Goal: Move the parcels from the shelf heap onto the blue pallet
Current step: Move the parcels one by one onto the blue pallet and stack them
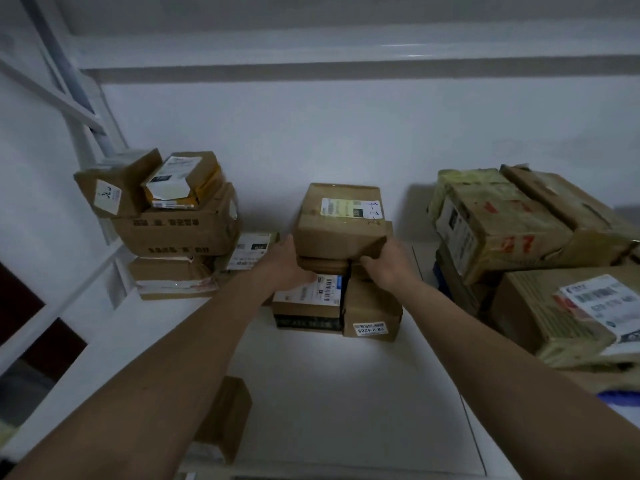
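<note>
Small box: a brown box (225, 417) is seen nearest the camera, at the front edge of the white shelf (346, 393), partly hidden under the left arm.
Left hand: the left hand (287, 263) is pressed against the left side of the top parcel (341, 220), low at its corner. The fingers are hidden, so it cannot be told if they are bent or straight.
Right hand: the right hand (384, 263) is curled round the lower right corner of the same parcel, and the parcel is gripped there.
Top parcel: a brown box with a white and yellow label is held at the top of the middle heap, near the back edge of the shelf, close to the wall.
Under it: a box with a white and blue label (308, 303) and a box with a small number sticker (372, 315) are set side by side, touching.
Left heap: more brown boxes (176, 230) are stacked in the back left corner of the shelf.
Right heap: big taped boxes (502, 226) with red marks are piled at the right edge of the shelf.
Blue pallet: it cannot be made out.
</note>
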A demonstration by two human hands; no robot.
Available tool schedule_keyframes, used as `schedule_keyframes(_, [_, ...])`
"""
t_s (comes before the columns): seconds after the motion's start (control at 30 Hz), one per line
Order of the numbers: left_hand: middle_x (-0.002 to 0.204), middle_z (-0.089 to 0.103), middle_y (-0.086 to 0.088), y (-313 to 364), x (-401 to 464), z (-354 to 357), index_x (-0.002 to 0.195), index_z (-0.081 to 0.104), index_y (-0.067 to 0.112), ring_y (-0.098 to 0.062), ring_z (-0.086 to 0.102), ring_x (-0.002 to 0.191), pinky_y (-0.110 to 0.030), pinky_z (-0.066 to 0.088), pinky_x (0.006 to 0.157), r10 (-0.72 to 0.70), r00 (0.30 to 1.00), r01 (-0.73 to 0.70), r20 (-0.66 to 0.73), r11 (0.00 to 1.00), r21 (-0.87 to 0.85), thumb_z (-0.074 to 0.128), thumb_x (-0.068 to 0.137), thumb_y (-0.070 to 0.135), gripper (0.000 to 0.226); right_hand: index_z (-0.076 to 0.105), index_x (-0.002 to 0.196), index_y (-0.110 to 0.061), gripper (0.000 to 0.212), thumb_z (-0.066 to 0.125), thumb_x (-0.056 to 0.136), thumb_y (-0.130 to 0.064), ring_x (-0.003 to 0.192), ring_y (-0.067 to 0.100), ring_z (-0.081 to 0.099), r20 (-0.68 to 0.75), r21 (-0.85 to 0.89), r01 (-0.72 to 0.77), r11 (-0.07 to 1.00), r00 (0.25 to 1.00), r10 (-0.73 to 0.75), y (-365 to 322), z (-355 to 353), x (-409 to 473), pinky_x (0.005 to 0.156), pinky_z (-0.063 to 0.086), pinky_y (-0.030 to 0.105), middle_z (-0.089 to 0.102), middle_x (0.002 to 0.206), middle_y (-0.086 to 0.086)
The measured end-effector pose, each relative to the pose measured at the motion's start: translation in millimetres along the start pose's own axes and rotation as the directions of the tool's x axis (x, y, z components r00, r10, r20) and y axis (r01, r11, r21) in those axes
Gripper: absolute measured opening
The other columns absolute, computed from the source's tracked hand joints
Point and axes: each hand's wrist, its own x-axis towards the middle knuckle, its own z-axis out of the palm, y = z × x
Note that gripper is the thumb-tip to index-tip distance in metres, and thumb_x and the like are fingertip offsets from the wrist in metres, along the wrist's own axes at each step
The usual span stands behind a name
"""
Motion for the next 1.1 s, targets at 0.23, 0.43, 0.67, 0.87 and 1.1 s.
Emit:
schedule_keyframes(0.23, [0.135,0.049,-0.004,5.2,48.9,-2.8,0.14,0.033,0.016,-0.021,0.05,0.119,-0.033,0.044,0.088,-0.095,0.995,0.102,0.039,0.958,-0.269,0.078,0.073,0.046,0.087,0.039,0.131,-0.016,0.047,0.055,0.089,-0.031,0.108,0.021,0.054,-0.064,0.236,-0.038,0.971,0.996,0.055,-14.5,-2.0,32.6,0.091,0.047,0.038,0.055,0.124,0.004])
schedule_keyframes(0.43, [0.129,0.056,-0.004,9.4,75.3,1.0,0.133,0.05,0.023,-0.025,0.053,0.113,-0.049,0.043,0.101,-0.074,0.989,0.139,0.132,0.789,-0.598,0.076,0.066,0.057,0.079,0.049,0.127,-0.016,0.034,0.04,0.098,-0.031,0.109,0.025,0.054,-0.072,0.374,-0.103,0.922,0.988,0.139,-18.3,2.5,50.7,0.098,0.046,0.045,0.057,0.122,0.007])
schedule_keyframes(0.67, [0.125,0.059,-0.001,23.9,54.7,-8.6,0.134,0.046,0.028,-0.025,0.056,0.112,-0.05,0.044,0.098,-0.015,0.998,0.061,0.069,0.674,-0.736,0.078,0.048,0.069,0.101,0.044,0.131,-0.018,0.033,0.037,0.1,-0.028,0.108,0.022,0.053,-0.116,0.557,-0.099,0.824,0.974,0.196,-30.9,-5.0,38.7,0.099,0.044,0.043,0.054,0.116,0.002])
schedule_keyframes(0.87, [0.117,0.065,-0.003,50.7,15.1,-36.3,0.124,0.051,0.028,-0.025,0.064,0.103,-0.05,0.053,0.089,0.026,0.995,-0.097,-0.1,0.573,-0.814,0.075,0.073,0.05,0.061,0.039,0.137,-0.014,0.036,0.038,0.101,-0.022,0.11,0.016,0.05,-0.282,0.561,0.114,0.82,0.958,0.06,-68.7,-42.8,-12.0,0.1,0.044,0.039,0.053,0.126,0.004])
schedule_keyframes(1.1, [0.121,0.063,0.003,103.4,-31.8,-48.3,0.132,0.049,0.026,-0.018,0.061,0.11,-0.044,0.049,0.097,0.152,0.954,-0.3,-0.259,0.501,-0.811,0.074,0.072,0.047,0.068,0.039,0.137,-0.013,0.035,0.038,0.102,-0.018,0.108,0.014,0.049,-0.454,0.507,0.284,0.814,0.891,-0.028,-79.3,-108.0,-78.6,0.093,0.043,0.029,0.052,0.123,0.001])
